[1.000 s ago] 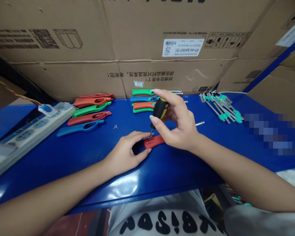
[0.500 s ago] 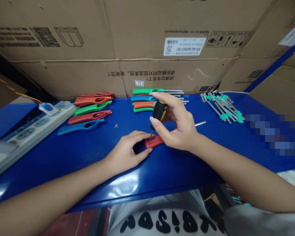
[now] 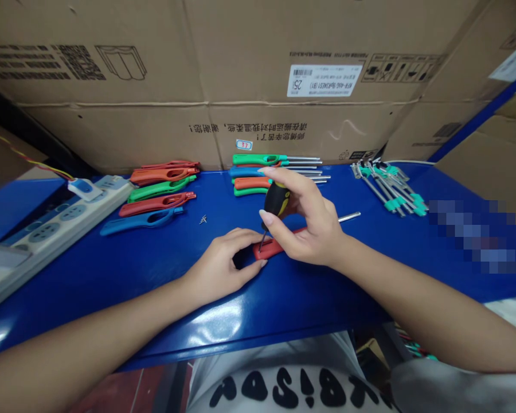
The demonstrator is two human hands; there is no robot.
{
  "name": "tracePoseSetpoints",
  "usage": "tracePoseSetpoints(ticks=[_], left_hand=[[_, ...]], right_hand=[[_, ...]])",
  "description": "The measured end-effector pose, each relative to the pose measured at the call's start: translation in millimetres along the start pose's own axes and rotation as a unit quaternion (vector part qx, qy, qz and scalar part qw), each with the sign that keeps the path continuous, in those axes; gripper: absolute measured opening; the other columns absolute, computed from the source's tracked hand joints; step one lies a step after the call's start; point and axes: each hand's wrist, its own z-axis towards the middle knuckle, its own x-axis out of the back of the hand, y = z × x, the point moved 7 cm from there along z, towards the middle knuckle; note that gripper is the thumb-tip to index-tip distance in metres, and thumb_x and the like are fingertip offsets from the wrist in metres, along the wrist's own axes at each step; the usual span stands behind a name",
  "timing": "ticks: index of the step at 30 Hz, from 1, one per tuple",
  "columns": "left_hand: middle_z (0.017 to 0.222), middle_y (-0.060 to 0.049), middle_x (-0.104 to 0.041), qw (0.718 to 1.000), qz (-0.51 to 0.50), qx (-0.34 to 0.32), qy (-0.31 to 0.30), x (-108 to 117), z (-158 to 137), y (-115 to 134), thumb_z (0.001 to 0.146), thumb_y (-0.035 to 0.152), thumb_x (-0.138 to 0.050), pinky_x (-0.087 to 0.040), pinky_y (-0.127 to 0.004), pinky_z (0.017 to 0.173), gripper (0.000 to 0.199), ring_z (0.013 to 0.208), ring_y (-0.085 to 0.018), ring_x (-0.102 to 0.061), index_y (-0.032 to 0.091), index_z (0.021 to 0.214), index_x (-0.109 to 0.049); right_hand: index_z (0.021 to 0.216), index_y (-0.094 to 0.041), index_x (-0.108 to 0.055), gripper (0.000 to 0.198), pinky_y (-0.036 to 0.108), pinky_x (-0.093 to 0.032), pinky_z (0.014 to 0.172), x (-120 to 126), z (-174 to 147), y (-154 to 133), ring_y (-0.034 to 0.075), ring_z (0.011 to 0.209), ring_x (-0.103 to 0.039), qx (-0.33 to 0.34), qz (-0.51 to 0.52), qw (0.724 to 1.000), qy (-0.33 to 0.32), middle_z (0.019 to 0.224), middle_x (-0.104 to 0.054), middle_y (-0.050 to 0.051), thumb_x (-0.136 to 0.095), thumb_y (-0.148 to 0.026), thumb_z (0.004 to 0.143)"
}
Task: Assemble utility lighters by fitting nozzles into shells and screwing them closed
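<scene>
A red long-necked lighter (image 3: pixel 274 246) lies on the blue table, its metal tube pointing right. My left hand (image 3: pixel 223 261) pinches the lighter's left end between thumb and fingers. In my right hand (image 3: pixel 313 223) is a black and yellow screwdriver (image 3: pixel 277 198), held tilted, its handle leaning to the right. The screwdriver's tip meets the red casing near its left end; whether a screw sits under it is too small to tell. My right hand hides part of the lighter's middle. Several small screws (image 3: pixel 203 219) lie in a little heap to the left.
Coloured lighter casings (image 3: pixel 159 198) lie in a row at the left, beside a white power strip (image 3: pixel 60 221). Several lighters with metal tubes (image 3: pixel 258 183) rest at the back. Metal tubes with teal parts (image 3: pixel 391 186) are piled at the right. Cardboard (image 3: pixel 249 63) stands behind.
The screwdriver handle has tipped slightly left and lower, and my right fingers have shifted a little around it. My left hand and the lighter stay in place.
</scene>
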Motion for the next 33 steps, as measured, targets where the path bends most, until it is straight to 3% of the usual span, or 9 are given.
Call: tracePoseSetpoints(ticks=[6, 10, 14, 17, 20, 24, 27, 30, 33], left_hand=[[0.114, -0.007, -0.074, 1.0, 0.0, -0.001, 0.0, -0.1, 0.1, 0.3, 0.087, 0.018, -0.07, -0.054, -0.04, 0.097, 0.027, 0.107, -0.023, -0.068, 0.02, 0.114, -0.07], [0.1, -0.004, -0.074, 1.0, -0.003, -0.009, 0.01, 1.5, 0.4, 2.5, 0.086, 0.016, -0.069, -0.055, -0.035, 0.089, 0.014, 0.094, -0.02, -0.069, 0.019, 0.101, -0.069], [0.099, -0.004, -0.073, 1.0, -0.008, 0.0, 0.001, 0.4, 1.1, 2.3, 0.087, 0.016, -0.068, -0.055, -0.035, 0.088, 0.013, 0.094, -0.019, -0.068, 0.018, 0.1, -0.069], [0.099, -0.004, -0.073, 1.0, -0.006, 0.003, 0.005, 0.7, 0.9, 1.0, 0.086, 0.016, -0.069, -0.055, -0.034, 0.088, 0.013, 0.093, -0.019, -0.069, 0.018, 0.099, -0.069], [0.097, -0.004, -0.074, 1.0, 0.003, 0.003, 0.014, 1.4, 0.2, -0.4, 0.085, 0.016, -0.07, -0.055, -0.034, 0.086, 0.011, 0.091, -0.019, -0.069, 0.019, 0.096, -0.069], [0.103, -0.003, -0.074, 1.0, 0.003, -0.009, 0.011, 0.8, 0.3, 1.5, 0.086, 0.016, -0.069, -0.055, -0.034, 0.089, 0.014, 0.096, -0.019, -0.069, 0.021, 0.099, -0.069], [0.095, -0.002, -0.073, 1.0, -0.003, -0.009, 0.015, 2.1, 1.1, 3.3, 0.086, 0.015, -0.069, -0.055, -0.033, 0.086, 0.01, 0.091, -0.018, -0.069, 0.02, 0.095, -0.068], [0.095, -0.002, -0.073, 1.0, -0.009, -0.001, 0.006, 1.4, 1.5, 3.3, 0.086, 0.016, -0.068, -0.055, -0.034, 0.086, 0.009, 0.09, -0.019, -0.069, 0.019, 0.094, -0.067], [0.094, -0.002, -0.073, 1.0, -0.001, 0.001, 0.007, 0.7, 0.7, 1.2, 0.087, 0.017, -0.068, -0.055, -0.034, 0.085, 0.008, 0.089, -0.019, -0.069, 0.02, 0.094, -0.067]], right_hand=[[0.15, -0.025, -0.032, 0.056, 0.039, -0.063, 0.093, -4.1, -2.0, 2.0, 0.025, 0.122, -0.063, -0.002, -0.023, 0.999, -0.028, 0.147, -0.054, 0.012, -0.053, -0.027, 0.099], [0.155, -0.026, -0.022, 0.064, 0.037, -0.063, 0.09, -9.0, -0.5, 0.0, 0.024, 0.125, -0.06, -0.013, 0.024, 0.995, -0.092, 0.153, -0.047, 0.012, -0.051, -0.023, 0.098], [0.159, -0.025, -0.012, 0.072, 0.03, -0.063, 0.073, -15.1, -1.4, 3.2, 0.017, 0.093, -0.071, -0.078, 0.087, 0.98, -0.16, 0.15, -0.05, 0.014, -0.049, -0.018, 0.097], [0.158, -0.027, -0.015, 0.071, 0.028, -0.062, 0.067, -15.6, -2.6, 5.9, 0.013, 0.079, -0.07, -0.093, 0.083, 0.979, -0.162, 0.146, -0.054, 0.012, -0.05, -0.019, 0.097], [0.153, -0.03, -0.028, 0.064, 0.029, -0.063, 0.072, -11.9, -2.7, 6.5, 0.017, 0.091, -0.071, -0.062, 0.028, 0.99, -0.127, 0.149, -0.052, 0.009, -0.057, -0.025, 0.097], [0.147, -0.029, -0.039, 0.06, 0.028, -0.063, 0.069, -7.1, -1.1, -0.9, 0.019, 0.095, -0.071, 0.005, -0.053, 0.994, -0.096, 0.135, -0.064, 0.008, -0.065, -0.036, 0.094], [0.153, -0.026, -0.033, 0.06, 0.029, -0.063, 0.071, -6.0, 3.5, -1.6, 0.021, 0.104, -0.069, -0.033, -0.038, 0.992, -0.115, 0.143, -0.058, 0.01, -0.057, -0.036, 0.099], [0.157, -0.027, -0.026, 0.057, 0.033, -0.063, 0.084, -5.5, 7.9, -2.1, 0.021, 0.116, -0.066, -0.081, 0.019, 0.986, -0.143, 0.152, -0.05, 0.008, -0.044, -0.024, 0.102], [0.151, -0.029, -0.037, 0.051, 0.036, -0.063, 0.09, -1.1, 10.7, -5.6, 0.021, 0.117, -0.066, -0.057, 0.01, 0.988, -0.143, 0.148, -0.055, 0.006, -0.047, -0.026, 0.102]])
